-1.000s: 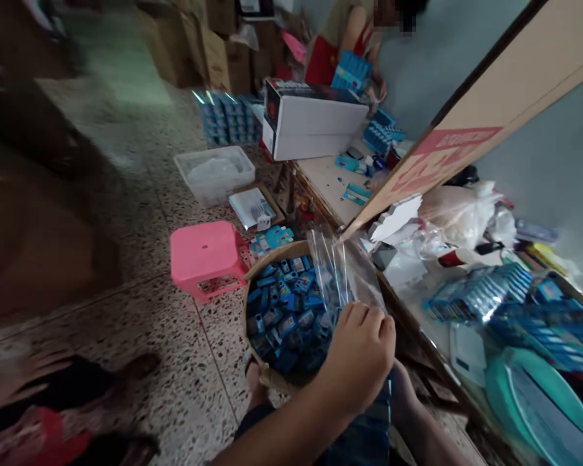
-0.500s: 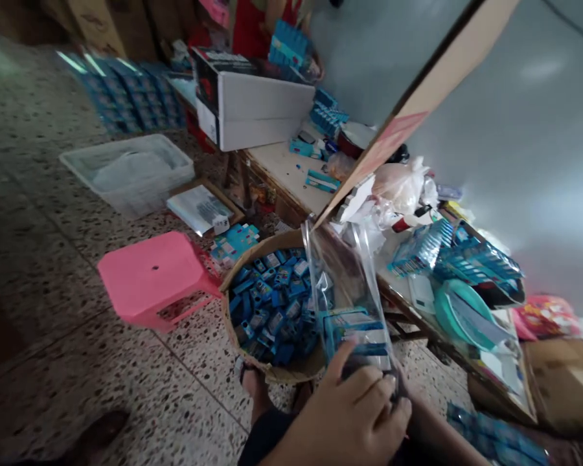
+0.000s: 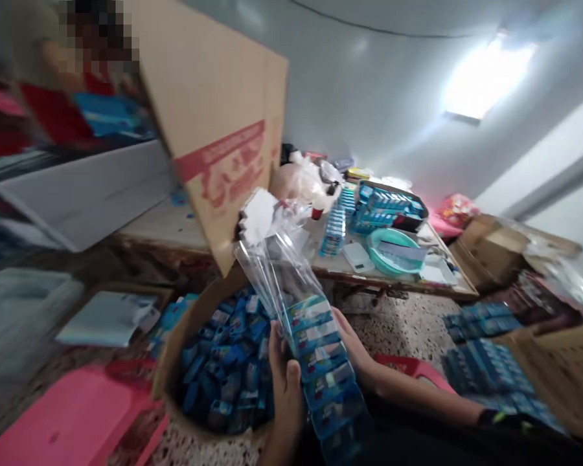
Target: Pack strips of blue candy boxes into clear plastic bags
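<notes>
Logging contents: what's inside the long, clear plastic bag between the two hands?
Blue, box-shaped printed packs in a row, inside the long, clear plastic bag, below its see-through upper end. Anything behind or between them is covered and can't be seen.

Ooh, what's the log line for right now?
left hand: holding clear bag, left edge; right hand: holding right edge; in bag: blue packs, lined up; nearby: round bin, blue pieces inside
</notes>
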Tool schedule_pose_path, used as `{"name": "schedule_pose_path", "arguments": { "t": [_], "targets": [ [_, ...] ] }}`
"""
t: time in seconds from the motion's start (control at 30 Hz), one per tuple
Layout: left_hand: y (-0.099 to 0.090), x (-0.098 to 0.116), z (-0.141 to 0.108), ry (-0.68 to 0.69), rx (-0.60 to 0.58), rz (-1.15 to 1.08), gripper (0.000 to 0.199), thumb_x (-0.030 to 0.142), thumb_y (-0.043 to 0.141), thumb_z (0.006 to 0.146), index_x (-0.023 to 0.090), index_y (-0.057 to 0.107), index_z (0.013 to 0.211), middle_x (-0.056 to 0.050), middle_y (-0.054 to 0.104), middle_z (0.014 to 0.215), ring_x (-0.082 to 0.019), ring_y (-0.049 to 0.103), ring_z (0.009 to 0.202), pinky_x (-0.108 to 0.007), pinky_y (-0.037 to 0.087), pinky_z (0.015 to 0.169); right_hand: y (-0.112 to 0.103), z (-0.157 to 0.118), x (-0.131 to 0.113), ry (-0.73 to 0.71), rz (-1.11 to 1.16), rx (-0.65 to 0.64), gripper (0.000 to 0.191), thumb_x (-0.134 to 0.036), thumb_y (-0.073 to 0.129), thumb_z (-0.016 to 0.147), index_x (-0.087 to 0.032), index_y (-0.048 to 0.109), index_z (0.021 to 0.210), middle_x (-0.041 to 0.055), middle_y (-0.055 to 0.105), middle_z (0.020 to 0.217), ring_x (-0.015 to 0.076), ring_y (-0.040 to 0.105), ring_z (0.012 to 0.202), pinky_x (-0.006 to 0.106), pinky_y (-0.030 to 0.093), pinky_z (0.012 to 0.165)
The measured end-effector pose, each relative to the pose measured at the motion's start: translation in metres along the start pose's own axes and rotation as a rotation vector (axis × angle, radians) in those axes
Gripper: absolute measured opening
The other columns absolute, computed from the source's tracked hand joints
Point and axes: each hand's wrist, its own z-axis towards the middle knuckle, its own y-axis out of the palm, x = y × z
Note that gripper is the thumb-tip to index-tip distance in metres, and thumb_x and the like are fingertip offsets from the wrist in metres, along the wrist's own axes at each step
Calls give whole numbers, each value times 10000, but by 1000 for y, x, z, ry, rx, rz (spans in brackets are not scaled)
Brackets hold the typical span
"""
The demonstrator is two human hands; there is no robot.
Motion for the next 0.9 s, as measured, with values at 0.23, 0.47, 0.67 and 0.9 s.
{"name": "schedule_pose_path", "arguments": {
  "t": [0.23,0.47,0.67,0.9],
  "targets": [
    [105,-25,44,14,-59,143,858,606,657,895,334,291,1621,-83,346,1662,-329,348,1520,-447,390,1211,-105,81,-38,-203,83,-34,549,-639,783,753,-214,757,1099,41,753,1002,218,686,977,341,542,916],
    [200,-63,66,7,100,252,657,542,636,927,322,475,1525,-96,502,1560,-347,481,1430,-500,479,1130,-209,139,-78,-306,-122,-209,426,-570,617,942,-205,786,1082,71,720,1041,190,656,958,300,522,866],
    [249,-74,87,143,122,539,453,556,576,961,301,698,1315,-52,470,1585,-326,369,1508,-523,302,1262,-270,155,-95,-416,-214,-354,334,-429,531,1026,-257,751,1209,94,677,1192,186,653,1136,287,512,997],
    [243,-91,94,-88,86,600,737,800,565,807,401,616,1424,-13,594,1478,-347,419,1479,-450,404,1219,-282,185,-101,-465,-259,-375,378,-373,482,1045,-298,661,1369,109,618,1289,197,610,1238,333,487,1090]
  ]
}}
